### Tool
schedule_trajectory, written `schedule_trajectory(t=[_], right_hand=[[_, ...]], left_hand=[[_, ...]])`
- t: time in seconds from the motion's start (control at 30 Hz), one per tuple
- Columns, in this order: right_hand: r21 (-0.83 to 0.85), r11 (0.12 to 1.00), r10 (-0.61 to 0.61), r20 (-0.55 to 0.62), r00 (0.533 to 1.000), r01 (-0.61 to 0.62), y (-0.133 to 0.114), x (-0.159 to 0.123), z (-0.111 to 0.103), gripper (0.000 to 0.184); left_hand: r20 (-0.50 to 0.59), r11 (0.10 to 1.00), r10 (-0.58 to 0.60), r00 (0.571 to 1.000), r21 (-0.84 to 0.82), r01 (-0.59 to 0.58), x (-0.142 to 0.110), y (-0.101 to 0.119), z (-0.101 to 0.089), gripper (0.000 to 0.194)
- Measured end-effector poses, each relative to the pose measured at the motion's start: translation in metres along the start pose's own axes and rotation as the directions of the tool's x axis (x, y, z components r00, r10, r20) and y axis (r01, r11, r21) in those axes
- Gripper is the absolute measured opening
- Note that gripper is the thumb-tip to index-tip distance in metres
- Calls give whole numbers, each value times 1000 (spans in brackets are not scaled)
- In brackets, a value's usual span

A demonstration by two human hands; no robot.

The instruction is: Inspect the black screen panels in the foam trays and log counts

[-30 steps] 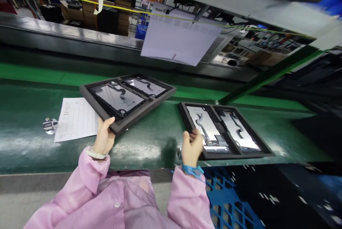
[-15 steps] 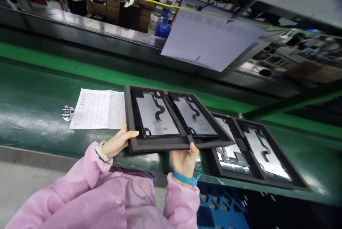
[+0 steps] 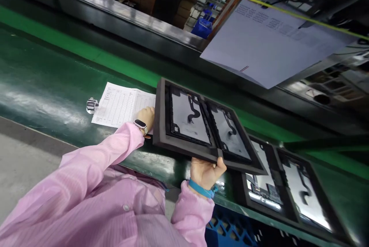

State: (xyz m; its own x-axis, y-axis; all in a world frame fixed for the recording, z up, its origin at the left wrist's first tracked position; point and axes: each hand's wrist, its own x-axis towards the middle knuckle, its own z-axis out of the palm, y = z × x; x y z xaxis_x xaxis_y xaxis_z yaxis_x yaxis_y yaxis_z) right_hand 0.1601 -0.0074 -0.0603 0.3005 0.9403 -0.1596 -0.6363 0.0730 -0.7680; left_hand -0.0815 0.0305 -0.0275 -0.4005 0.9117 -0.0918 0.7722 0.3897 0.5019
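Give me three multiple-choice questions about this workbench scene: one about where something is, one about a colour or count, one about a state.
1. Where is the printed sheet?
A. left of the held tray
B. inside the tray
C. on the floor

2. What colour is the band on the right wrist?
A. red
B. blue
C. yellow

3. How is the held tray supported?
A. lying flat on the belt
B. gripped by the hands
C. hanging from a cord

Answers: 1 A, it lies on the green belt beside the tray's left edge. 2 B, it is plainly blue. 3 B, the left hand and right hand grip its edges.
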Motion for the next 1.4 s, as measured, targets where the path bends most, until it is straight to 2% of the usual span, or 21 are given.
schedule_trajectory(t=[0.07, 0.13, 0.23, 0.3, 0.43, 0.53, 0.63, 0.77, 0.83, 0.9, 0.93, 0.97, 1.0, 1.03, 1.07, 1.1, 1.17, 1.2, 1.27, 1.33, 1.4], right_hand=[[17, 1000, -5, 11, 1000, 4, -1, -2, 0, 34], [30, 1000, -4, 22, 1000, 4, -1, -5, -1, 31], [43, 999, 20, 36, 999, -22, 4, -13, -3, 29], [49, 997, 57, 43, 997, -59, 12, -21, -3, 29], [53, 984, 166, 43, 985, -168, 31, -41, 0, 37], [42, 964, 262, 32, 965, -263, 41, -55, 7, 45], [19, 938, 346, 32, 938, -347, 45, -65, 16, 43], [-39, 890, 455, 11, 891, -454, 36, -78, 18, 21], [-65, 859, 508, 6, 861, -507, 23, -84, 10, 15], [-165, 804, 583, 30, 812, -572, 7, -90, -3, 16], [-275, 747, 643, 68, 762, -606, -3, -91, -10, 21], [-445, 656, 717, 115, 688, -609, -13, -92, -18, 31], [-621, 547, 791, 164, 589, -562, -22, -91, -25, 42], [-739, 480, 827, 200, 526, -473, -32, -89, -30, 50], [-818, 445, 833, 229, 504, -364, -40, -87, -34, 55], [-855, 448, 806, 259, 532, -262, -47, -84, -36, 56], [-873, 482, 666, 308, 680, -77, -56, -78, -36, 52], [-872, 490, 578, 330, 746, 6, -59, -75, -34, 49], [-847, 513, 397, 378, 836, 140, -59, -70, -29, 45], [-798, 539, 210, 438, 874, 271, -53, -67, -20, 39], [-747, 498, 32, 523, 852, 440, -43, -67, -7, 30]], left_hand=[[-4, 999, -12, 1000, 51, 12, 5, -2, -7, 30], [-43, 995, -28, 999, 89, 32, 4, -16, -23, 29], [-174, 986, -52, 983, 144, 78, -15, -55, -50, 39], [-265, 979, -29, 964, 185, 80, -33, -85, -59, 42], [-349, 974, 52, 936, 226, 30, -54, -133, -48, 29], [-408, 975, 107, 907, 220, -16, -46, -152, -31, 25], [-451, 978, 157, 879, 195, -75, -28, -159, -26, 23], [-500, 974, 225, 836, 150, -172, -23, -165, -40, 21], [-561, 970, 243, 792, 136, -201, -31, -175, -56, 23], [-658, 974, 223, 719, 115, -197, -40, -191, -75, 32], [-702, 976, 205, 682, 97, -194, -42, -201, -85, 41], [-714, 976, 198, 672, 84, -199, -43, -210, -94, 52], [-687, 973, 207, 696, 67, -223, -43, -219, -102, 61], [-636, 969, 215, 742, 42, -245, -41, -227, -108, 62], [-570, 965, 219, 792, 9, -261, -39, -233, -112, 60], [-515, 964, 213, 830, -30, -265, -36, -238, -114, 56], [-470, 963, 168, 867, -108, -245, -32, -244, -113, 52], [-477, 963, 143, 867, -136, -233, -30, -246, -111, 53], [-506, 960, 109, 856, -170, -223, -28, -249, -106, 54], [-520, 954, 90, 850, -200, -223, -27, -252, -102, 51], [-527, 949, 81, 846, -218, -227, -27, -254, -100, 49]])
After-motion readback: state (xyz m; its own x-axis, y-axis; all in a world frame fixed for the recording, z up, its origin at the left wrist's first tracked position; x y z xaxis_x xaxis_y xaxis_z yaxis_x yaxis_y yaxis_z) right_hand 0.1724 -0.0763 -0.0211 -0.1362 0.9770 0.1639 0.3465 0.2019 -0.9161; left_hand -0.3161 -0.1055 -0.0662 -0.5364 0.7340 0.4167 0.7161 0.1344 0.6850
